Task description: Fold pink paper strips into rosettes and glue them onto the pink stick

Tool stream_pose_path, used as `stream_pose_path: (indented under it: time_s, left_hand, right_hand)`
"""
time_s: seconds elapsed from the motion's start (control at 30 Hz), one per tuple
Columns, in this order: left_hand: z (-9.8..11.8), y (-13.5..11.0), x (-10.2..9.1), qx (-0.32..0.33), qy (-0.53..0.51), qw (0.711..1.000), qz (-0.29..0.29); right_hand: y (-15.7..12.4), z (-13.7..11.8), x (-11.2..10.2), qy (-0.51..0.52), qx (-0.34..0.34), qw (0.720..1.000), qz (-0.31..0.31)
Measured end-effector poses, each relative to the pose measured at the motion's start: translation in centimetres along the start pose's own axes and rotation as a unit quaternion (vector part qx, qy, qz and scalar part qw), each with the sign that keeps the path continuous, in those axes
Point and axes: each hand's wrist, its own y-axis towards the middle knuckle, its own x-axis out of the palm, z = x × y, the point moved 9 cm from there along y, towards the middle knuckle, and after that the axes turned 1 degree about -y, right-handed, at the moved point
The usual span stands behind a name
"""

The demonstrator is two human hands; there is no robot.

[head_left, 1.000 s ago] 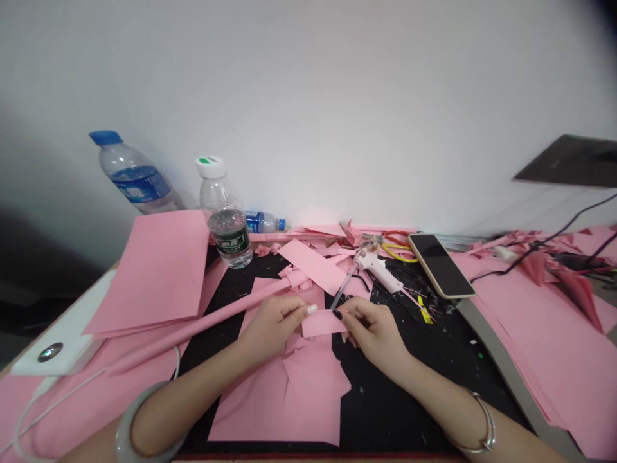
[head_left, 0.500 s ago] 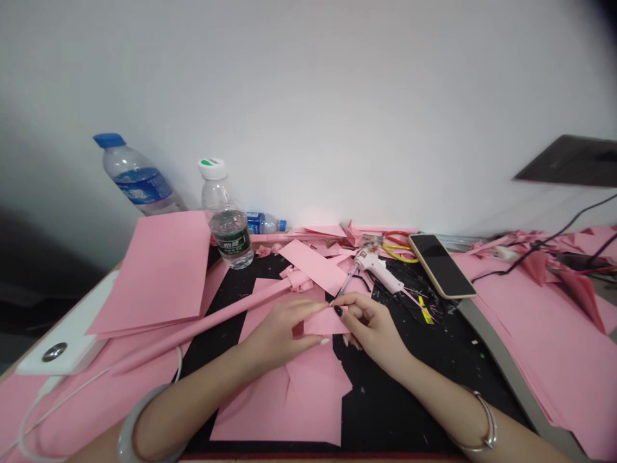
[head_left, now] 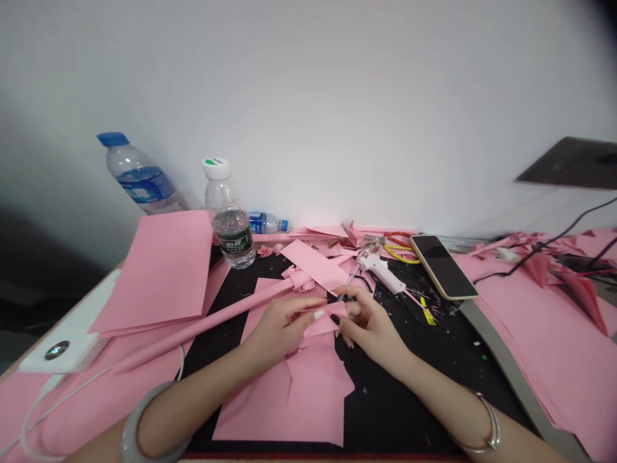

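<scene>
Both my hands meet over the black mat [head_left: 385,399] at the table's middle. My left hand [head_left: 279,328] and my right hand [head_left: 369,325] pinch a small pink paper piece [head_left: 322,325] between their fingertips, folding it close together. Under them lie larger pink paper sheets [head_left: 299,399]. A long rolled pink paper tube [head_left: 202,325] runs from my left hand toward the lower left. A white glue gun [head_left: 380,270] lies just beyond my right hand.
A stack of pink sheets [head_left: 164,270] lies at left, with two upright water bottles [head_left: 229,215] [head_left: 139,177] behind and a small one lying down [head_left: 267,223]. A phone [head_left: 443,265], scissors [head_left: 398,244], cables and more pink paper [head_left: 544,334] fill the right side. A white device [head_left: 67,334] sits far left.
My hands have drawn closer together and the small pink piece, held flat before, is now folded and bunched between my fingertips.
</scene>
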Motion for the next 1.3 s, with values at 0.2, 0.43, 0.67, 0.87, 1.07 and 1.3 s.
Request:
stream_pose_path:
  time_s: [0.2, 0.43, 0.67, 0.87, 1.07, 1.3]
  left_hand:
    - [0.3, 0.1, -0.5, -0.009, 0.039, 0.999, 0.02]
    - [-0.6, -0.1, -1.1, -0.064, 0.019, 0.996, 0.059]
    - [-1.6, 0.2, 1.5, -0.121, -0.286, 0.95, -0.027]
    - [-2.0, 0.3, 1.5, -0.105, -0.227, 0.967, -0.04]
    - [-1.1, 0.3, 1.4, -0.059, -0.198, 0.977, -0.053]
    - [-1.6, 0.2, 1.7, -0.081, -0.248, 0.963, -0.063]
  right_hand:
    - [-0.1, -0.8, -0.8, -0.05, -0.048, 0.997, 0.038]
    - [-0.6, -2.1, -1.3, -0.107, -0.098, 0.987, 0.07]
    - [-0.4, -1.1, -0.1, -0.102, -0.043, 0.994, 0.016]
    - [-0.2, -1.5, -0.2, -0.12, -0.039, 0.992, 0.016]
    - [-0.1, -1.4, 0.2, -0.147, -0.049, 0.988, -0.006]
    - [-0.3, 0.0, 0.9, -0.076, -0.007, 0.995, -0.058]
